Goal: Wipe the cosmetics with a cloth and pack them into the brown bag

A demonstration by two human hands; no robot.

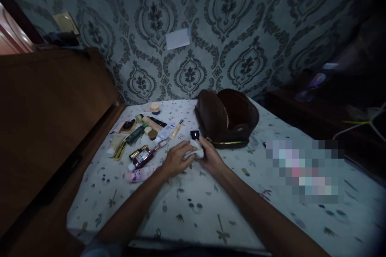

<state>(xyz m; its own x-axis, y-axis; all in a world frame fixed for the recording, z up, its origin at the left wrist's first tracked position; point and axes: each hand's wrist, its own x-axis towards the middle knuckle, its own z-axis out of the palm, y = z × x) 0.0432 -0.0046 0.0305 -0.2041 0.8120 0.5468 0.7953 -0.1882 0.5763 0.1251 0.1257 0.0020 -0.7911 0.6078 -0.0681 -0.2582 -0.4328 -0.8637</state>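
Observation:
In the middle of the bed or table cover, my left hand [177, 158] is closed on a crumpled white cloth or tissue [197, 151]. Opposite it, my right hand [211, 157] is closed around a small item with a shiny black square top [194, 134]. The white cloth is pressed against this item, and its lower part is hidden by cloth and fingers. Just behind my right hand stands a brown zip bag [211, 114], its top open and its gold zipper showing.
Several cosmetics lie to the left, among them a dark red bottle [143, 158], a pink tube [141, 173], a green tube [136, 134] and a small jar [155, 108]. A brown wooden panel [54, 120] borders the left. A blurred-out patch [301, 170] covers something at right.

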